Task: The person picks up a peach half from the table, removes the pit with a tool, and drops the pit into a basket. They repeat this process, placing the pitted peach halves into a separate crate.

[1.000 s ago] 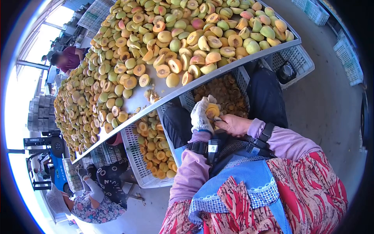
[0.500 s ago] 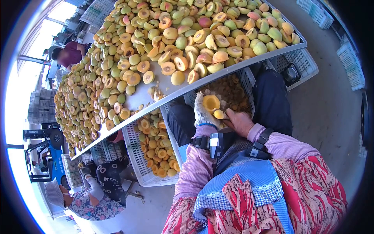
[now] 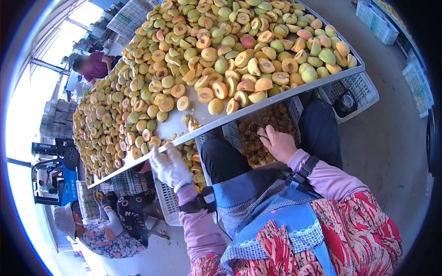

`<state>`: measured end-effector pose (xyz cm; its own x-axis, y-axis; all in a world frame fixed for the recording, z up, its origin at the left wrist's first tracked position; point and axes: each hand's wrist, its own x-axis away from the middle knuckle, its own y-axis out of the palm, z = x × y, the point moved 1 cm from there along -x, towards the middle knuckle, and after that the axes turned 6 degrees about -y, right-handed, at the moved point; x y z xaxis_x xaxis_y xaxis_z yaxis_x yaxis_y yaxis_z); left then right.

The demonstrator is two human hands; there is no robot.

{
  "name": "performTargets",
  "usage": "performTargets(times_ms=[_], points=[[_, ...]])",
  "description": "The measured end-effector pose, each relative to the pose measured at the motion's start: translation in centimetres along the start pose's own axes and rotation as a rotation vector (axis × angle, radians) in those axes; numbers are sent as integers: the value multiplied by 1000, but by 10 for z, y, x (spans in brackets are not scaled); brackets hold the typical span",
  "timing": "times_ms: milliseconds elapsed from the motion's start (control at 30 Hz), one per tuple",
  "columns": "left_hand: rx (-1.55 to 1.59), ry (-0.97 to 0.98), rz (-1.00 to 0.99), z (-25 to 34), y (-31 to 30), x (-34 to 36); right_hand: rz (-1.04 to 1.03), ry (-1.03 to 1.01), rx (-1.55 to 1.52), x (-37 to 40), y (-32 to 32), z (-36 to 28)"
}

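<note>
Orange fruit halves (image 3: 188, 150), likely soft and slippery, want cupping by the skin; left hand (image 3: 171, 166) spread open above, right hand (image 3: 277, 143) closed on perhaps a tool (image 3: 254, 127).

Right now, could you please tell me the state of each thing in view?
left hand: gloved, open, empty, at the table edge.
right hand: bare, closed on a small tool.
table: heaped with halved fruit.
middle crate: partly filled with pits.
left crate: holds pitted halves.

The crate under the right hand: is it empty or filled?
Not empty: a heap of brownish pits lies in the crate, beneath the right hand.
</note>
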<state>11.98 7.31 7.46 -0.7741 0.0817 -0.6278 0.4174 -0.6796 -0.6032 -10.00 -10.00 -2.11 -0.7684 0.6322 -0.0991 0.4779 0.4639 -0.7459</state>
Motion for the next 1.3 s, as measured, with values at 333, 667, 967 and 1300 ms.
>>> performTargets(times_ms=[333, 667, 967, 1300], points=[[319, 119, -559, 92, 47, 38, -50, 148, -348, 23, -12, 11], [-127, 161, -835, 76, 159, -12, -70, -38, -380, 25, 69, 80], [1861, -1140, -895, 69, 86, 11, -249, 539, -1028, 21, 12, 2], [1378, -1108, -919, 79, 47, 102, -154, -99, -664, 26, -8, -46]])
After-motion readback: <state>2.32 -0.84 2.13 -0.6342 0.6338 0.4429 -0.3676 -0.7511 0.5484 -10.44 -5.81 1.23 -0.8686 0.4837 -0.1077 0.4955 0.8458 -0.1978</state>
